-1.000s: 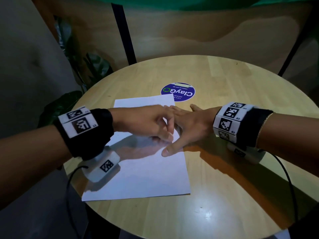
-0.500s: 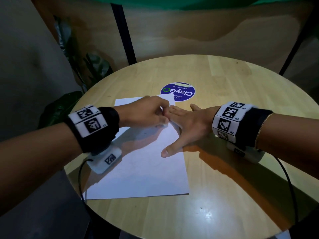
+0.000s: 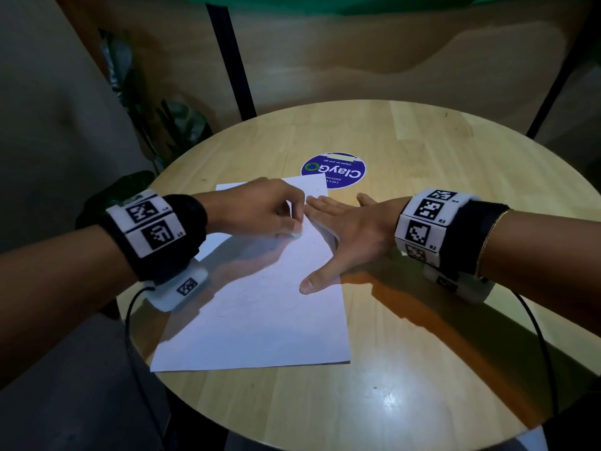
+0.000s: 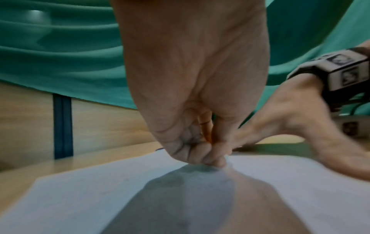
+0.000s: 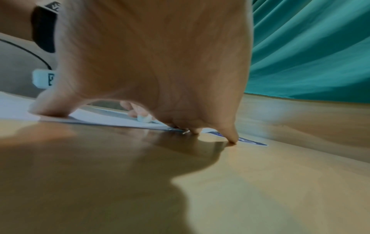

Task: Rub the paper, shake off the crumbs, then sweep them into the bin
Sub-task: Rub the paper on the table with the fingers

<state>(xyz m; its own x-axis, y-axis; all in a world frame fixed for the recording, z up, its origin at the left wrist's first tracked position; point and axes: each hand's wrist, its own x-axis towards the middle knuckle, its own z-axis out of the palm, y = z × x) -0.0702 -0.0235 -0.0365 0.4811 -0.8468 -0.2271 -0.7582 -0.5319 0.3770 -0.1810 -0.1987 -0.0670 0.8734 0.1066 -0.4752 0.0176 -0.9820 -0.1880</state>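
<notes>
Paper (image 3: pixel 260 307): one white sheet lying flat on the left half of the round wooden table (image 3: pixel 422 336), its near edge close to the table's near rim, its far right corner just beside the blue round sticker (image 3: pixel 333 170).
Left hand (image 3: pixel 260 209): my fingers are curled tight and bunched at the tips, pinching a small white eraser (image 3: pixel 296 234); its tip is pressed down on the far part of the sheet. From the right wrist view the eraser (image 5: pixel 143 118) shows as a pale lump under my fingertips, touching the sheet.
Right hand (image 3: pixel 351 229): spread flat, fingers straight, holding nothing. My thumb (image 3: pixel 317 281) presses on the sheet's right edge and my fingers lie across its far right part, while the heel of the hand rests on bare wood.
Hands: close together, fingertips almost meeting above the eraser.
Crumbs: I cannot make out any on the sheet; only a few tiny dark specks near my right hand.
Behind the table: a green curtain (image 4: pixel 60 55) and leafy plant (image 3: pixel 169 131) at the far left.
</notes>
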